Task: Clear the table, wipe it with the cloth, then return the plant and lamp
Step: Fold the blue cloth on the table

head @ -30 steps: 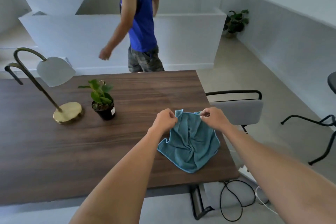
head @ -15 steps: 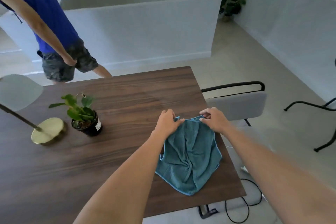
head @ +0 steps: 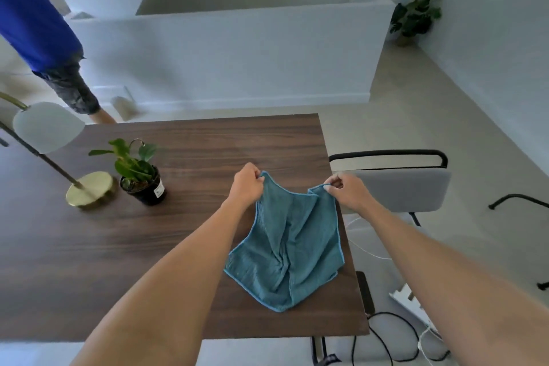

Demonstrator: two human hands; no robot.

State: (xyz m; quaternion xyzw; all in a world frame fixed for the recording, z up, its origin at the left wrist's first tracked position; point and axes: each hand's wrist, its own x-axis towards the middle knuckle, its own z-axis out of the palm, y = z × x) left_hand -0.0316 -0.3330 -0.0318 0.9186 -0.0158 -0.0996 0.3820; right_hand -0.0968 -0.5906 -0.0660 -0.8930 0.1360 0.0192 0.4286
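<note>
The left hand (head: 246, 184) is curled, and the far-left corner of the teal cloth (head: 289, 249) is pinched between its thumb and fingers; the far-right corner is pinched in the same way by the right hand (head: 346, 192). The two hands are held apart, so the far edge of the cloth is drawn out between them with a slight sag. The fingertips of both hands are mostly hidden behind the knuckles and the fabric. The cloth is spread, crumpled, on the near right part of the wooden table (head: 193, 217), its long axis running from far to near and its near corner pointing toward the table's near edge. The plant (head: 139, 175) stands to the left, just beside the lamp (head: 59, 157), whose arm is cut off by the left border. A person in a blue top (head: 32, 18) is only partly seen at far left.
</note>
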